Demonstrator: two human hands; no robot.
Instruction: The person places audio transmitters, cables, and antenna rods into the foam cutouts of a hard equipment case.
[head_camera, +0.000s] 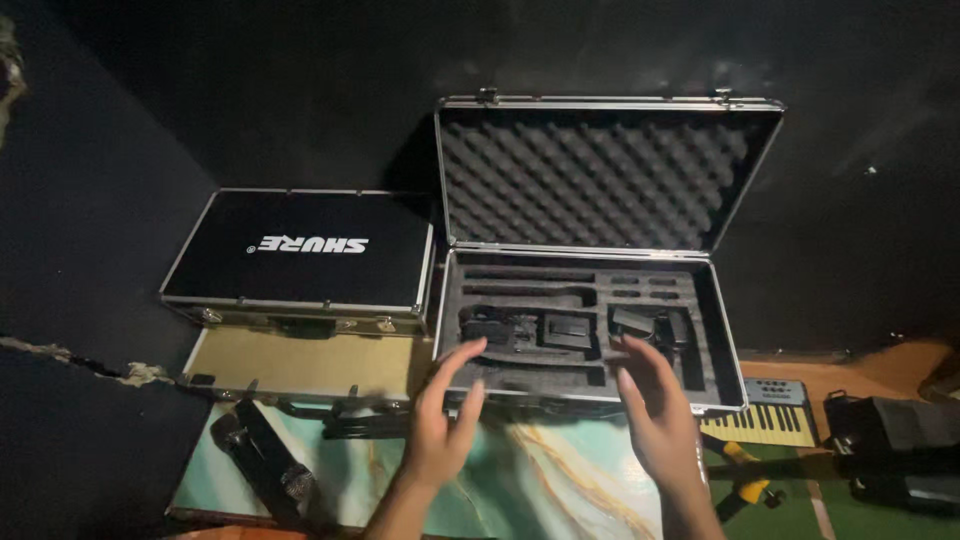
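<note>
Overhead, a dark room with black walls closes round a table (560, 480) whose top is marbled green, white and gold. At twelve o'clock stands an open case (590, 330), aluminium-edged, its raised lid (600, 170) lined with egg-crate foam and its base filled with grey foam cut into slots that hold dark devices. At ten o'clock a shut case (300, 255), black with a metal rim, lies stacked on a tan one (300, 365). At eight o'clock a black microphone (265, 460) lies on the table. At three o'clock, on a green floor, sit a small keyboard (765, 410) and black bags (895, 440). The left hand (445, 420) and right hand (650, 410), both blurred, hover just before the open case's front edge, fingers spread apart, holding nothing.
</note>
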